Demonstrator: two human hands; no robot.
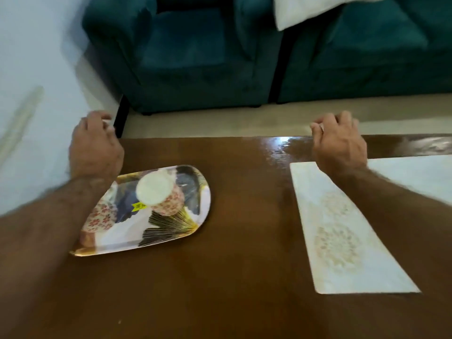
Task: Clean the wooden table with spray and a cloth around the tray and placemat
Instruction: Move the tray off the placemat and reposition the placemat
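The brown wooden table (239, 241) fills the lower view, with a wet-looking shine near its far edge. A patterned tray (171, 231) lies at the left and carries two floral cups (161, 194), one partly under my left forearm. A pale placemat (342, 241) lies at the right under my right forearm. My left hand (95, 148) hovers by the table's far left corner, fingers curled, with a small white bit at the fingertips that is too blurred to name. My right hand (340, 143) has its fingers bent over the table's far edge. No spray bottle or cloth shows clearly.
Two teal armchairs (190, 52) stand just beyond the table across a strip of pale floor. A white cushion (305, 8) lies at the top between them. A white wall is at the left. A second pale mat (415, 174) lies at the far right.
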